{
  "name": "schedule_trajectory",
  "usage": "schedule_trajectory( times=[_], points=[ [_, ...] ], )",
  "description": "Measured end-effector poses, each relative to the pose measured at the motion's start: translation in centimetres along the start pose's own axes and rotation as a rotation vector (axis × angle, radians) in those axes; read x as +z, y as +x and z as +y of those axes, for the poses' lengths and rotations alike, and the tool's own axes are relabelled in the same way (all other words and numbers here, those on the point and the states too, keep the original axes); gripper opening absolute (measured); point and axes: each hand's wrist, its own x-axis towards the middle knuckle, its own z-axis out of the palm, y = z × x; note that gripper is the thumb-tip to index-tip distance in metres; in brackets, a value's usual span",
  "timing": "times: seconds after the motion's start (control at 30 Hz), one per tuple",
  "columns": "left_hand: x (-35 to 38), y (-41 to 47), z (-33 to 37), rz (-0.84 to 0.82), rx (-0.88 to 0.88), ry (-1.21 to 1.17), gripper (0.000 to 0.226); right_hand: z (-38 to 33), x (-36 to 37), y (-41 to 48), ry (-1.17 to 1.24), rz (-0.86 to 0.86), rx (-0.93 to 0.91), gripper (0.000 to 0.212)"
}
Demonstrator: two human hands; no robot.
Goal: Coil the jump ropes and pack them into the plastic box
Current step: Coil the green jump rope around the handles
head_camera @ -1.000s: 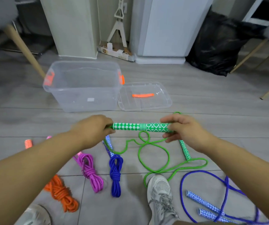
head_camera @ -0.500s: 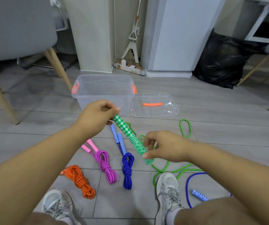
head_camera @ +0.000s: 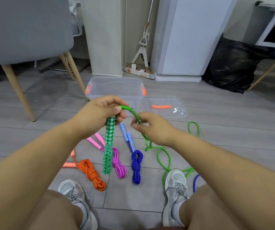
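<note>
Head view: the left hand [head_camera: 98, 115] grips the top of the green handle [head_camera: 108, 146], which hangs upright. The right hand [head_camera: 151, 128] pinches the green rope [head_camera: 165, 156] arching from it, the rest loose on the floor. Coiling seems barely started; next, wind even loops. The plastic box [head_camera: 115, 87] stands open beyond.

Top of green handle [head_camera: 108, 146] hidden in left hand [head_camera: 98, 113], green rope [head_camera: 165, 156] behind right hand [head_camera: 151, 127], purple rope [head_camera: 195, 181] behind right leg [head_camera: 216, 205]
</note>
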Motion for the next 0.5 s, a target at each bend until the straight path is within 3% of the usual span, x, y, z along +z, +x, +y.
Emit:
schedule_trajectory(
  times=[0.03,0.1,0.17,0.3,0.37,0.5],
  points=[
    [-0.1,-0.3,-0.2,0.027,0.003,0.028,0.026,-0.1,0.3,-0.2,0.055,-0.019,0.013,0.007],
    [-0.3,-0.9,-0.7,0.102,0.008,0.198,0.017,0.0,0.6,-0.7,0.066,-0.071,0.038,0.015],
    [-0.5,-1.4,-1.5,0.125,0.026,0.451,0.007,0.7,0.2,-1.3,-0.155,-0.083,0.024,0.017],
    [-1.7,-1.9,-3.0,0.221,0.019,0.78,0.015,3.3,-0.9,-2.4,-0.496,-0.015,0.09,0.016],
    [-2.7,-1.8,-3.8,0.318,-0.03,0.818,0.019,5.2,-1.8,-2.7,-0.569,0.005,0.198,0.015],
    [-4.2,-1.4,-5.0,0.486,-0.078,0.675,0.024,9.6,-4.2,-3.0,-0.636,0.107,0.506,0.02]
  ],
)
